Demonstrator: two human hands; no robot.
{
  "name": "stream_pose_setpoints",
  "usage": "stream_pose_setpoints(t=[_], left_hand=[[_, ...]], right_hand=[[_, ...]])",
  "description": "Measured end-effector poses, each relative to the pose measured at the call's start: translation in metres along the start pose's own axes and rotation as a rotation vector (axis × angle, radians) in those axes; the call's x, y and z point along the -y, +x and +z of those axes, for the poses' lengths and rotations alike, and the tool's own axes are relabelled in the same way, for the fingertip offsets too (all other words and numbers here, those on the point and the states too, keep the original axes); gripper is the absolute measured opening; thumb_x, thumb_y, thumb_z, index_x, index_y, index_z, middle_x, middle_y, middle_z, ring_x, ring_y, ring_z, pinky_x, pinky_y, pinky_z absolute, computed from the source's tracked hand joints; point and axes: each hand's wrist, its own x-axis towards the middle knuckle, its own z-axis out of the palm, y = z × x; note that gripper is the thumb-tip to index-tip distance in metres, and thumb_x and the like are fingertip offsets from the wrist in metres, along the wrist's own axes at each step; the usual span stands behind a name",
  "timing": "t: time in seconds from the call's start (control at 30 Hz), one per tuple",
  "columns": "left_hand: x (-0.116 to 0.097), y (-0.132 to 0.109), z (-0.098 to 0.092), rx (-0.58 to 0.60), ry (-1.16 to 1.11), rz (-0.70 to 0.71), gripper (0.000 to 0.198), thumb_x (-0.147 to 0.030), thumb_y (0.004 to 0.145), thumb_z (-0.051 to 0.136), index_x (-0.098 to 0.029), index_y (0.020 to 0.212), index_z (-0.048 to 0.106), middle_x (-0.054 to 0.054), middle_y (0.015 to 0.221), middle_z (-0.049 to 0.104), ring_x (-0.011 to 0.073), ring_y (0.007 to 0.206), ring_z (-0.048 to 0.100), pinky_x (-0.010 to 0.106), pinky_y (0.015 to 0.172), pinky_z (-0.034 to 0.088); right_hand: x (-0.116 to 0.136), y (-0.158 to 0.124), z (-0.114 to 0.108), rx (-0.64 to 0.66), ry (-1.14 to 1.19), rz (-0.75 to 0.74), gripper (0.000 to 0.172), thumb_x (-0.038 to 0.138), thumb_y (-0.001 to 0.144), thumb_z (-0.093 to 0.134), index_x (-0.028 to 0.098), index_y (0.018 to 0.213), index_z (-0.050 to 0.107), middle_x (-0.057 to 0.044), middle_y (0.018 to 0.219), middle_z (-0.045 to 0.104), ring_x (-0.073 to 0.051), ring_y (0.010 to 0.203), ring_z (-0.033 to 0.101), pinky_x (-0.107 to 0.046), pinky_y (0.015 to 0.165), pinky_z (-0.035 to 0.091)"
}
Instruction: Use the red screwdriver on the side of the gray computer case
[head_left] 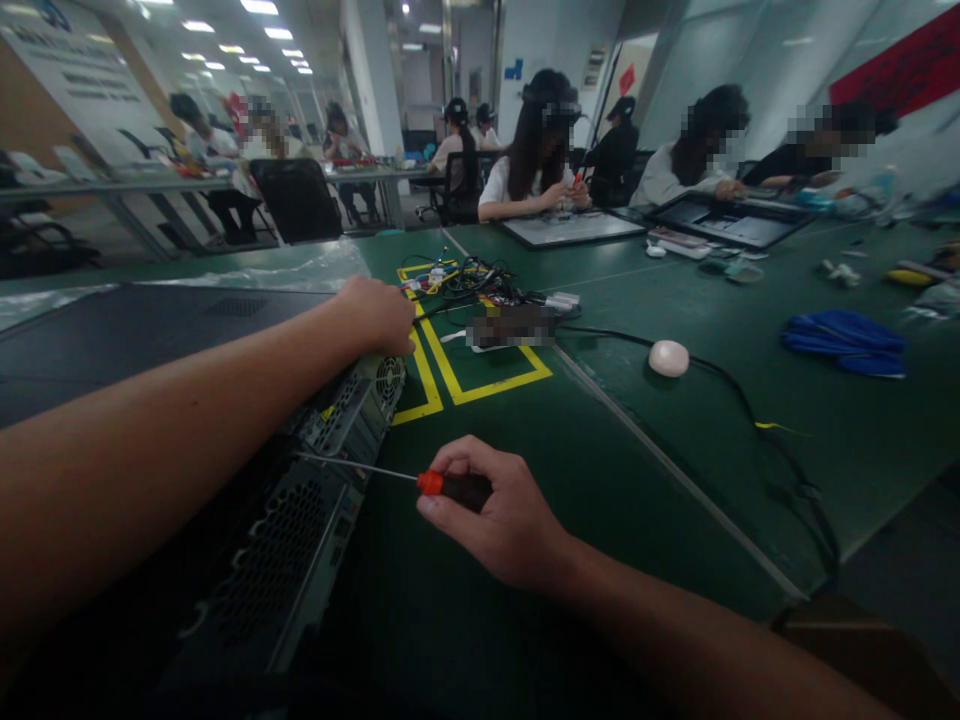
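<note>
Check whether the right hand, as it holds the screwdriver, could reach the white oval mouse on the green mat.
Probably yes. The right hand is shut on the red-and-black-handled screwdriver, and only bare green mat lies between it and the white oval mouse. Its fingers are occupied, though.

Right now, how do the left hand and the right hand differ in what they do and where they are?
The left hand rests palm down on the far top edge of the computer case, while the right hand lies lower, on the green table, beside the case. The left hand holds no tool; the right hand grips a screwdriver whose shaft points at the case's rear panel. Both are bare.
</note>
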Motion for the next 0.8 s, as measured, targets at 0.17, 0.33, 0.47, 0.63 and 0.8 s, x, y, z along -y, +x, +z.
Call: stream_pose_setpoints(t=[0.17,0.33,0.47,0.63,0.8], left_hand=[[0.0001,0.0008,0.0008,-0.005,-0.015,-0.003,0.061,-0.051,0.091,0.067,-0.021,0.143,0.081,0.023,0.146,0.078,0.0445,0.133,0.072,0.052,0.108,0.056],[-0.0008,-0.0001,0.0002,0.007,-0.019,-0.017,0.062,-0.05,0.091,0.067,-0.02,0.144,0.08,0.023,0.146,0.078,0.0456,0.133,0.072,0.054,0.111,0.055],[-0.0002,-0.0002,0.0009,-0.001,0.011,0.004,0.061,-0.051,0.092,0.065,-0.021,0.142,0.081,0.023,0.142,0.08,0.0458,0.13,0.073,0.055,0.107,0.057],[0.0013,0.0023,0.0034,-0.018,0.015,0.016,0.059,-0.05,0.092,0.066,-0.022,0.14,0.082,0.022,0.139,0.081,0.0441,0.127,0.073,0.054,0.104,0.058],[0.0002,0.0027,0.0029,0.0,0.028,0.005,0.062,-0.052,0.093,0.065,-0.018,0.142,0.081,0.024,0.144,0.079,0.0445,0.129,0.073,0.053,0.105,0.058]], right_hand=[[-0.0013,0.0001,-0.0001,0.0,-0.013,-0.009,0.016,0.031,0.094,0.08,0.023,0.099,0.068,0.004,0.077,0.066,-0.014,0.066,0.059,-0.029,0.064,0.044],[-0.0016,0.0003,0.0006,0.004,0.006,-0.014,0.017,0.032,0.094,0.08,0.023,0.099,0.067,0.004,0.078,0.067,-0.014,0.067,0.06,-0.029,0.065,0.045],[-0.0024,0.0004,0.001,-0.008,0.015,-0.031,0.015,0.03,0.094,0.08,0.022,0.098,0.068,0.005,0.076,0.065,-0.013,0.065,0.058,-0.028,0.064,0.044],[-0.0037,0.0001,0.0012,-0.017,0.002,-0.037,0.016,0.029,0.093,0.082,0.022,0.098,0.069,0.004,0.077,0.065,-0.013,0.065,0.059,-0.029,0.064,0.043],[-0.0023,-0.0007,-0.0002,-0.02,0.009,-0.032,0.015,0.03,0.093,0.081,0.021,0.099,0.071,0.004,0.076,0.065,-0.013,0.064,0.058,-0.028,0.063,0.043]])
